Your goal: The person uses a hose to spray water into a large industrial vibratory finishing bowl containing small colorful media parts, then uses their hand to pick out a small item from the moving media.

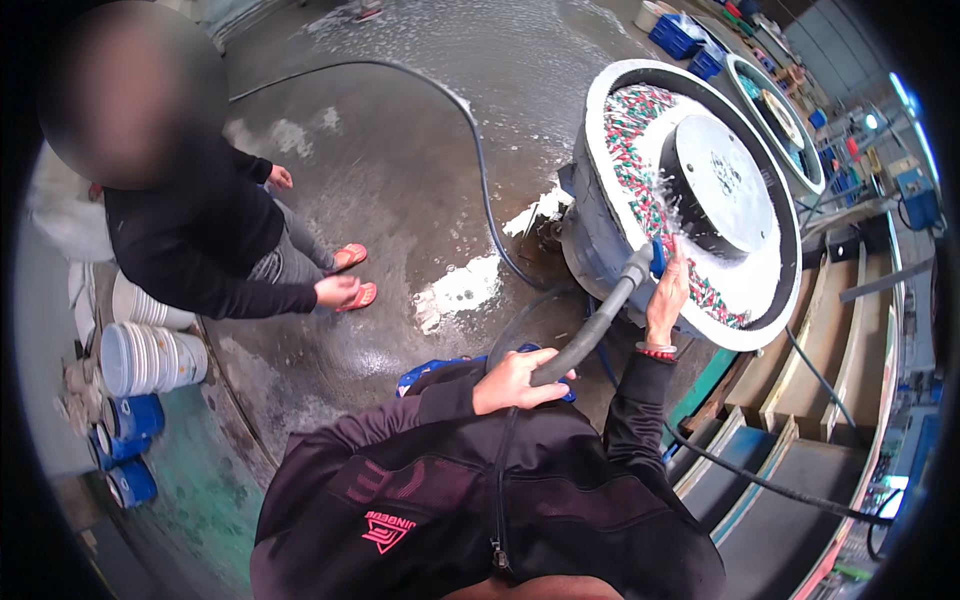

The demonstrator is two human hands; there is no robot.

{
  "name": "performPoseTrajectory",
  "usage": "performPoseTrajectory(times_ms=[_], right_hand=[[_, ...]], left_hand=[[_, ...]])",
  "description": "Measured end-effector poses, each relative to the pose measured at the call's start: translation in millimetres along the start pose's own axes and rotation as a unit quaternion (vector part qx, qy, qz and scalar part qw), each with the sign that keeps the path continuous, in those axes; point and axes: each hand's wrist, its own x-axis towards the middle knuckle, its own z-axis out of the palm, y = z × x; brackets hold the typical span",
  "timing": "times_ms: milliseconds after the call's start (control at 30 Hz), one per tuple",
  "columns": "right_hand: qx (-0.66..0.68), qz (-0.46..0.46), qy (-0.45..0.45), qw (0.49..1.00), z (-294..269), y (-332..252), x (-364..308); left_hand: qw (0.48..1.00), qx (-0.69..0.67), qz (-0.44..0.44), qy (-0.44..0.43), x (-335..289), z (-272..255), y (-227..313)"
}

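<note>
My left hand (520,380) is wrapped round a thick grey hose (592,335) in front of my chest. Farther along, my right hand (668,295) grips the hose's end beside a blue fitting (657,258). Water sprays from that end into a big round tub (605,225) with a pale rim. In the tub's ring-shaped channel lie many small red, green and white pieces (632,125), partly covered by white foam (745,290). A flat round metal hub (725,180) rises from the tub's middle. Both hands stay outside or at the near rim.
Another person (200,230) in dark clothes and orange sandals stands at the left. White buckets (150,358) and blue tins (130,450) line that side. A dark hose (470,130) crosses the wet floor. A second round tub (775,120) and wooden troughs (800,350) are at the right.
</note>
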Motion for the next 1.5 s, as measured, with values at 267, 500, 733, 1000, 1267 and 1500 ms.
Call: performPoseTrajectory(times_ms=[267,500,733,1000,1267,1500], right_hand=[[0.002,0.09,-0.096,0.991,-5,26,-39],[-0.084,0.142,-0.662,0.731,30,42,-91],[-0.057,0.16,-0.509,0.844,105,62,-29],[-0.11,0.308,-0.407,0.852,125,225,-114],[-0.267,0.527,-0.316,0.742,48,222,-231],[0.003,0.737,-0.093,0.669,120,189,-276]], left_hand=[[0.912,-0.363,-0.131,0.135,6,-31,-4],[0.873,-0.388,-0.191,0.224,60,-89,-43],[0.873,-0.325,-0.187,0.31,171,-175,-2],[0.885,-0.317,-0.171,0.296,249,-209,5],[0.884,-0.315,-0.211,0.274,305,-245,-38],[0.902,-0.323,-0.23,0.173,362,-270,-23]])
